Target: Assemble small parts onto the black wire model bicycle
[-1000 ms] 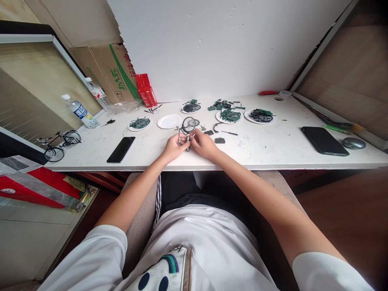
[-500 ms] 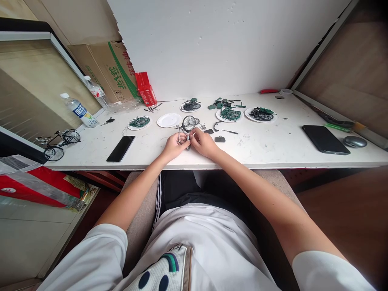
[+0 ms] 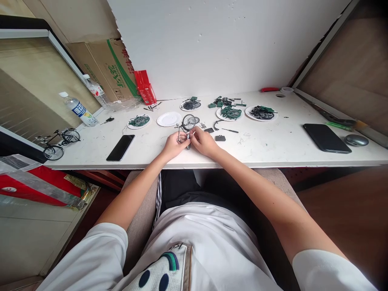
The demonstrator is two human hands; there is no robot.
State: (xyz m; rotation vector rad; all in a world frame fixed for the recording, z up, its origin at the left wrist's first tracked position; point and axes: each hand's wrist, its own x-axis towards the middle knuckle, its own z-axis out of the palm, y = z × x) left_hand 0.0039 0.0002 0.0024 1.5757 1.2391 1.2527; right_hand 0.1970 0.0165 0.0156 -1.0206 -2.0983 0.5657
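Observation:
A small model bicycle, partly built with one spoked wheel up at the back, stands on the white table in front of me. My left hand grips its frame from the left, fingers closed. From the right, my right hand pinches a small part against the same frame; the part itself is too small to make out. An empty paper plate lies just behind the model. Small dark loose parts lie to the right of my right hand.
Several paper plates with green and black parts line the back of the table. A black phone lies at left, another phone and a mouse at right. A finished model bicycle, water bottles and a cardboard box stand at left.
Both hands stay on the model bicycle with only slight finger movement. The view has tilted a little, so the table sits slightly higher in the picture.

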